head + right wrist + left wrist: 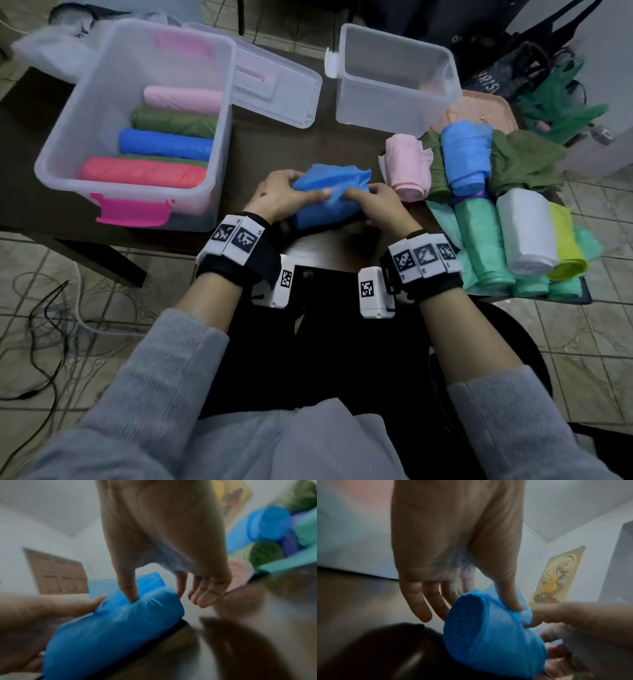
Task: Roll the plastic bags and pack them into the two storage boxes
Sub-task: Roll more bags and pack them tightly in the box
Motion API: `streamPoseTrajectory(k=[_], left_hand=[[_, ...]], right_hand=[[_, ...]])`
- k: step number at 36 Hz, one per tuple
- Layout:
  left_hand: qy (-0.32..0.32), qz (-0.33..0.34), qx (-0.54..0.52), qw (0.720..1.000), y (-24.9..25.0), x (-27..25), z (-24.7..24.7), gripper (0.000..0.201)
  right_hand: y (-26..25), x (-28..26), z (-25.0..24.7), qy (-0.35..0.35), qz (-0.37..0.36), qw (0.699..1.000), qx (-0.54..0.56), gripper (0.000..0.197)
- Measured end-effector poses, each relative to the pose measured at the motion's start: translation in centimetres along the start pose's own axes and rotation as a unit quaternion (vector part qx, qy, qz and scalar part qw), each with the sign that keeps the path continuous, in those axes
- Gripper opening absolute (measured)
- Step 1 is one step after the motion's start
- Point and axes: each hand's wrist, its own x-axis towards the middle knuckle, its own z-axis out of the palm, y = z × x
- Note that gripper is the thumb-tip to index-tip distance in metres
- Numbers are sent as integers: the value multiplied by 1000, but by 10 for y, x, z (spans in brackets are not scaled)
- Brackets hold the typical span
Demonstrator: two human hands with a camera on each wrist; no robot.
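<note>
While your left hand and right hand pinch it, the blue bag sits tightly rolled, its loose end crinkled

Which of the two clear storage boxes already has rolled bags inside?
The left box, the one with the bright pink latch. Pink, green, blue and red rolls lie in it, while the right box shows no rolls inside.

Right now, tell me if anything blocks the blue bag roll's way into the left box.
Nothing visible does. The blue plastic bag roll sits between both hands just right of the clear storage box with pink latch, whose top is open.
</note>
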Motion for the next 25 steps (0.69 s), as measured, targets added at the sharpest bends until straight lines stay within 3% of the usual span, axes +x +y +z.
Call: streamPoseTrajectory(k=[2, 6, 8, 10, 11, 13, 14, 17, 20, 25], left_hand=[[-6, 14, 28, 999, -1, 2, -1, 69], [-67, 29, 86, 994, 3, 5, -4, 75], [-47, 38, 98, 993, 5, 8, -4, 52], [12, 48, 110, 993, 8, 11, -6, 19], [46, 48, 114, 991, 9, 14, -7, 13], [90, 41, 87, 991, 12, 19, -7, 20], [101, 37, 67, 992, 15, 19, -6, 24], [140, 23, 3, 990, 22, 22, -4, 25], [167, -15, -8, 986, 25, 26, -4, 36], [128, -84, 110, 982, 17, 25, -8, 64]], right_hand=[[2, 2, -2, 34, -30, 995, -86, 72], [2, 3, -11, 30, -70, 990, -120, 56], [-1, 2, -13, 25, -83, 989, -122, 44], [-2, 0, -14, 51, -120, 980, -147, 30], [-2, -1, -15, 78, -153, 972, -162, 23], [-5, -8, -17, 109, -230, 950, -182, 15], [-7, -11, -17, 90, -270, 937, -200, 13], [-10, -17, -13, -39, -359, 882, -303, 16], [-10, -20, -8, -103, -370, 832, -400, 39], [-14, -21, -4, -106, -346, 775, -519, 64]])
